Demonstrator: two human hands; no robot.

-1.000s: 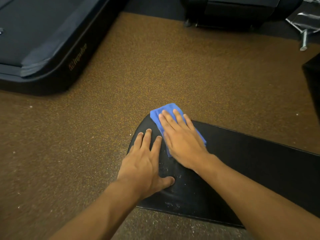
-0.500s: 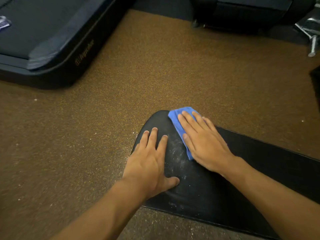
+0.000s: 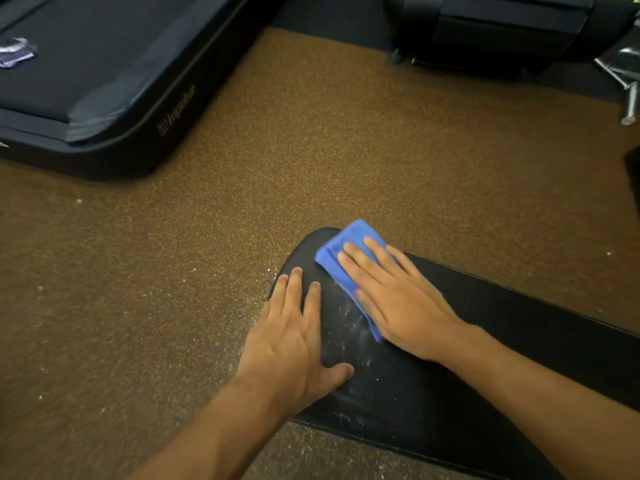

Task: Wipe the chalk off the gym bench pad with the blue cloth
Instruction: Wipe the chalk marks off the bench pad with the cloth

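A speckled brown rubber gym floor [image 3: 311,150] surrounds the work area, dotted with small white flecks. At the upper left sits the dark, rounded-cornered deck of a black treadmill [image 3: 104,81] with a faint logo on its side rail; a small bluish-white scrap [image 3: 15,51] lies on its belt. A bulky black machine base [image 3: 502,32] stands at the top right, and a silver metal bar [image 3: 628,105] angles down beside it. None of these reaches the hands.

The long black vinyl gym bench pad [image 3: 519,341] runs from the lower right toward the centre, ending in a rounded tip. Its smooth, slightly glossy surface carries white chalk smears and specks [image 3: 349,320] between the 2 hands.

The left hand [image 3: 291,344] lies flat on the pad's near-left edge, fingers straight and close together, thumb spread to the side. The right hand [image 3: 398,299] presses flat, fingers straight and slightly fanned, on the folded blue microfibre cloth [image 3: 349,244]. The cloth lies on the pad near its rounded tip, its far corner reaching the pad's far edge, its soft folded layers showing along the left side.
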